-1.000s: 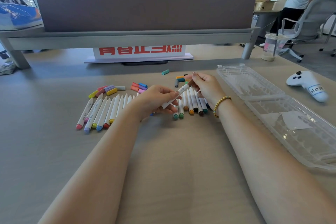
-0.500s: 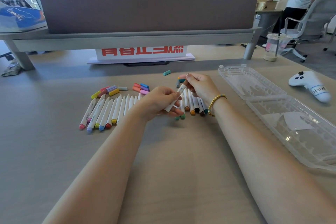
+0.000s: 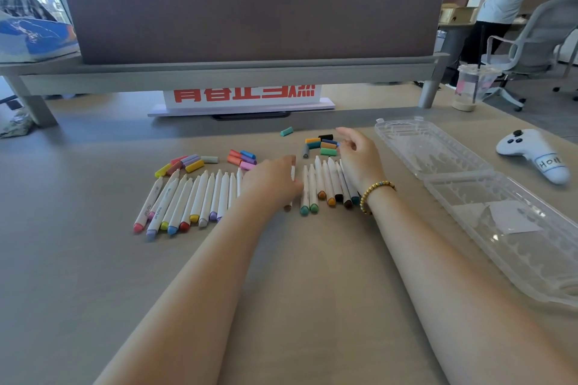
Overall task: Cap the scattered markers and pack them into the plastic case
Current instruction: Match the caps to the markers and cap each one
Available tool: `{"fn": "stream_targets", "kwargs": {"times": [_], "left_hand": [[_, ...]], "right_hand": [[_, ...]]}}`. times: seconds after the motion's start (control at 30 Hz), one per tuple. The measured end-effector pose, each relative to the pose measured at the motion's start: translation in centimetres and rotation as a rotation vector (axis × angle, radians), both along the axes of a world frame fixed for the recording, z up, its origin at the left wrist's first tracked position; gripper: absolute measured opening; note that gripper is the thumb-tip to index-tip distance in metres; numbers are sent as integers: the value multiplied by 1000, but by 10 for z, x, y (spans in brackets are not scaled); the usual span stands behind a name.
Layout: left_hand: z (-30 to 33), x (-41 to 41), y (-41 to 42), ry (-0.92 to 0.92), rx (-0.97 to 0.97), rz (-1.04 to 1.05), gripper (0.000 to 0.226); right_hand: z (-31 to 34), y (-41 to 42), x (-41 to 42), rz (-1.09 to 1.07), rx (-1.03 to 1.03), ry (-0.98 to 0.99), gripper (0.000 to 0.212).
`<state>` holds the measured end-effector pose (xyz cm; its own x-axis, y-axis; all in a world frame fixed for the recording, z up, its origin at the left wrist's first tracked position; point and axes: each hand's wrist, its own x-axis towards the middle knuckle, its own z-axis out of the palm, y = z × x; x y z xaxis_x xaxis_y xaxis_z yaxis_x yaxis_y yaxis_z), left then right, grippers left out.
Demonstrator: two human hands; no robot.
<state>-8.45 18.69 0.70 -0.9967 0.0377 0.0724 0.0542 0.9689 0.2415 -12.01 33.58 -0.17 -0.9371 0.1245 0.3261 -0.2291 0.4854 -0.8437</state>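
Note:
Two rows of white uncapped markers lie on the desk: a left row (image 3: 194,200) and a right row (image 3: 328,184). Loose coloured caps sit behind them in a left heap (image 3: 184,162), a middle heap (image 3: 244,158) and a right heap (image 3: 323,145); one teal cap (image 3: 286,131) lies apart. My left hand (image 3: 272,184) holds a white marker (image 3: 293,171) low against the desk in the gap between the rows, its brown end poking out below. My right hand (image 3: 359,156) hovers at the right heap with loosely curled fingers, holding nothing. The clear plastic case (image 3: 438,162) lies open at the right.
A white game controller (image 3: 531,150) rests right of the case. A plastic cup with a straw (image 3: 472,87) stands at the back right. A red-lettered sign (image 3: 244,97) and a desk divider (image 3: 250,9) close the back. People stand far right.
Both hands held one marker above the desk. Now my left hand has lowered it into the gap between the rows, and my right hand has let go and moved back to the caps.

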Motion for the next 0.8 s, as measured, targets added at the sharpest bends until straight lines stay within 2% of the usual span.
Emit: {"fn": "stream_targets", "kwargs": {"times": [0.13, 0.23, 0.37, 0.57, 0.67, 0.8], "left_hand": [[4, -4, 3, -3, -188, -17, 37], [7, -6, 4, 5, -116, -1, 30], [3, -10, 6, -28, 5, -19, 31], [3, -16, 14, -95, -40, -34, 22], [6, -18, 17, -126, -95, -34, 29], [11, -23, 21, -150, -131, -39, 25]], "right_hand": [[0, 6, -1, -44, -13, -16, 36], [-2, 12, -2, -81, 43, -49, 34], [-4, 17, -3, -111, 106, -59, 33], [-7, 11, -6, -90, 172, -34, 32], [-7, 11, -11, -85, 173, -31, 31], [-5, 15, -21, -92, 170, -26, 29]]}}
